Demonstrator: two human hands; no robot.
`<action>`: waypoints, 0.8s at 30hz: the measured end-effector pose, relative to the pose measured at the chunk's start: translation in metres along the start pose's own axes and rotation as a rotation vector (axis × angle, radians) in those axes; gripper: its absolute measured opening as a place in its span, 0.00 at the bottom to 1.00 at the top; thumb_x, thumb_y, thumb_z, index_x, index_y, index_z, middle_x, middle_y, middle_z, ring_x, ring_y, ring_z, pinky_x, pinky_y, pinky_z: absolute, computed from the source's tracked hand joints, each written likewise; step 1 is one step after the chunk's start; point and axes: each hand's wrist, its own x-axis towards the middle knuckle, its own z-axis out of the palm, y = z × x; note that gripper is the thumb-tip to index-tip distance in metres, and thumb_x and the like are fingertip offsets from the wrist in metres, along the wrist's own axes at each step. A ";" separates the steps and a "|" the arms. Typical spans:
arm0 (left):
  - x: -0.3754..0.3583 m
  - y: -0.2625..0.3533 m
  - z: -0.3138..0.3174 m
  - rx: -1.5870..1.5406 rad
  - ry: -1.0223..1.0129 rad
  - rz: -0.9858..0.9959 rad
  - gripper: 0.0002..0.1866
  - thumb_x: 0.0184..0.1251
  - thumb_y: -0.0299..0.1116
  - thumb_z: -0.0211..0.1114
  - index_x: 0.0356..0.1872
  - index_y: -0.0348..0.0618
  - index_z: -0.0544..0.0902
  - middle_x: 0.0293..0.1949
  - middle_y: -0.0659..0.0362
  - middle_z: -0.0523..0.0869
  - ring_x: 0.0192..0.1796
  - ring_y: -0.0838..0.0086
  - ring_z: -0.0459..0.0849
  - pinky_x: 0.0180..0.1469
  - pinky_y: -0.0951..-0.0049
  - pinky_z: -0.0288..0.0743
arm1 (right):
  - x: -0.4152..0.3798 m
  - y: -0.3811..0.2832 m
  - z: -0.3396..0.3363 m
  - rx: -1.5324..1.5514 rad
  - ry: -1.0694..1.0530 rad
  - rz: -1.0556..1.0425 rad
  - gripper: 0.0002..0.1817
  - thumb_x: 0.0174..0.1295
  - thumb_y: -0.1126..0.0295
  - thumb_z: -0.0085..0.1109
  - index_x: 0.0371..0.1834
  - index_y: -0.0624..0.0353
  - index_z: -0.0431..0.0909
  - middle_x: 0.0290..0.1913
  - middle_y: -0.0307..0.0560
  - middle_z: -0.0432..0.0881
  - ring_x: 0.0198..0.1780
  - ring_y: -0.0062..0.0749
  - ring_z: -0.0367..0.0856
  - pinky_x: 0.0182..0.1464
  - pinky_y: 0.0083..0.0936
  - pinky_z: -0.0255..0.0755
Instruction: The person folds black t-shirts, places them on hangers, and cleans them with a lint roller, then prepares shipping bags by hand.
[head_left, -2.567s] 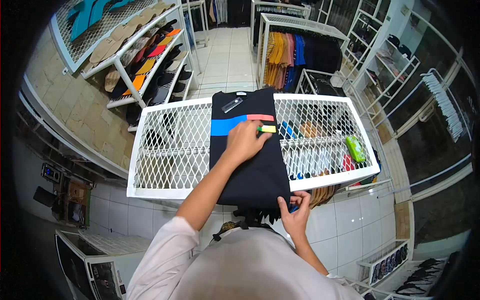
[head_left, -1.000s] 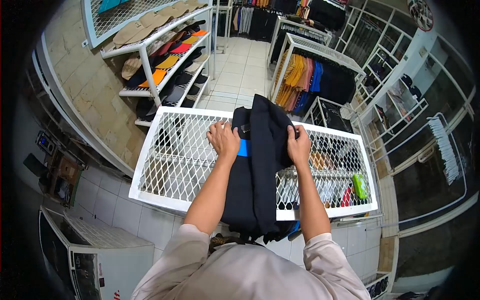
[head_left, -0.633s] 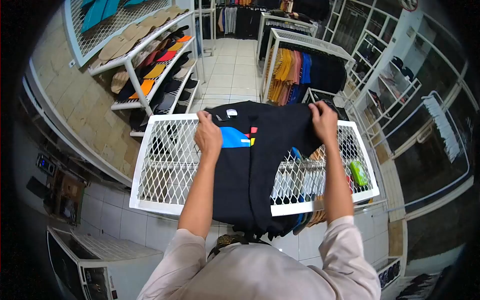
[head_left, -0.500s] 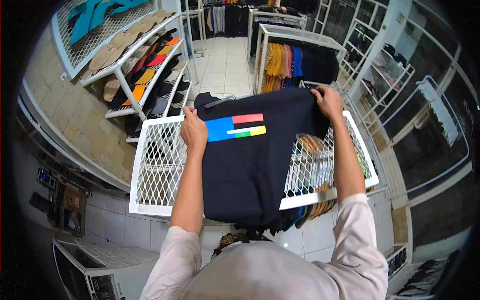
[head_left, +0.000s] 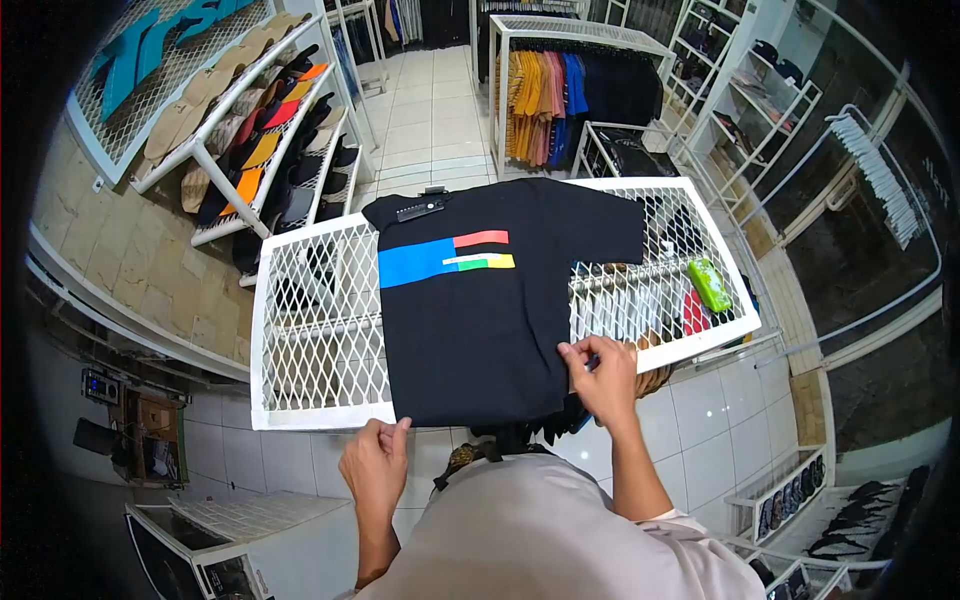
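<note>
A black T-shirt [head_left: 470, 340] with blue, red, green and yellow blocks on its chest lies folded lengthwise on a white mesh rack top [head_left: 310, 330]. One sleeve reaches out to the right, and a dark tag lies at the collar. At the shirt's lower left corner is my left hand [head_left: 375, 462], fingers curled and thumb tip at the hem; the grip itself is partly hidden. My right hand [head_left: 605, 380] pinches the shirt's right edge near the bottom.
A bright green packet [head_left: 710, 286] rests on the rack top at right. Shelves of caps [head_left: 265, 150] stand at left. Beyond the rack is a rail of yellow, pink, blue and black clothes [head_left: 560, 95]. White hangers [head_left: 875, 175] hang on the right.
Both hands have come down from the shirt's upper part to its lower edge. The shirt now lies flatter, its sleeve spread right and its collar tag in sight. The green packet is uncovered.
</note>
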 end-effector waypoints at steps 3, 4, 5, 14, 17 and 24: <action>-0.003 -0.007 0.006 -0.116 -0.004 -0.013 0.20 0.66 0.44 0.75 0.28 0.34 0.85 0.20 0.50 0.84 0.24 0.62 0.84 0.31 0.61 0.74 | -0.004 -0.008 0.008 0.000 -0.019 0.014 0.15 0.64 0.58 0.72 0.28 0.57 0.85 0.28 0.43 0.84 0.35 0.40 0.80 0.48 0.39 0.64; -0.002 -0.011 0.010 -0.195 -0.025 0.002 0.19 0.66 0.43 0.76 0.28 0.33 0.85 0.20 0.50 0.85 0.24 0.65 0.84 0.30 0.64 0.74 | -0.002 -0.004 0.013 0.009 -0.026 -0.027 0.15 0.64 0.59 0.71 0.29 0.59 0.84 0.27 0.44 0.83 0.34 0.42 0.80 0.45 0.38 0.65; 0.000 -0.013 0.013 -0.200 -0.019 0.002 0.19 0.66 0.43 0.76 0.28 0.33 0.85 0.20 0.50 0.85 0.24 0.65 0.84 0.30 0.64 0.74 | 0.002 -0.002 0.015 0.016 -0.031 -0.073 0.15 0.65 0.60 0.71 0.31 0.60 0.82 0.27 0.45 0.83 0.32 0.44 0.79 0.43 0.37 0.67; 0.003 -0.021 0.013 -0.851 -0.018 -0.049 0.11 0.71 0.28 0.67 0.29 0.41 0.74 0.25 0.72 0.67 0.29 0.87 0.60 0.30 0.80 0.55 | 0.025 0.010 0.019 1.343 -0.277 0.513 0.25 0.79 0.59 0.48 0.69 0.68 0.73 0.61 0.49 0.84 0.57 0.35 0.83 0.66 0.30 0.73; 0.009 -0.024 0.012 -0.962 -0.041 -0.054 0.12 0.69 0.23 0.64 0.27 0.43 0.71 0.24 0.74 0.64 0.28 0.89 0.58 0.30 0.80 0.51 | 0.033 0.010 0.018 1.803 -0.441 0.719 0.18 0.77 0.65 0.54 0.63 0.63 0.75 0.55 0.50 0.84 0.54 0.37 0.84 0.64 0.32 0.76; -0.007 -0.047 0.023 -1.045 -0.238 -0.079 0.13 0.68 0.20 0.63 0.26 0.45 0.70 0.24 0.74 0.67 0.27 0.91 0.61 0.29 0.82 0.53 | 0.026 0.012 -0.030 0.031 0.322 0.132 0.14 0.64 0.69 0.70 0.49 0.59 0.79 0.45 0.51 0.80 0.50 0.46 0.80 0.55 0.38 0.74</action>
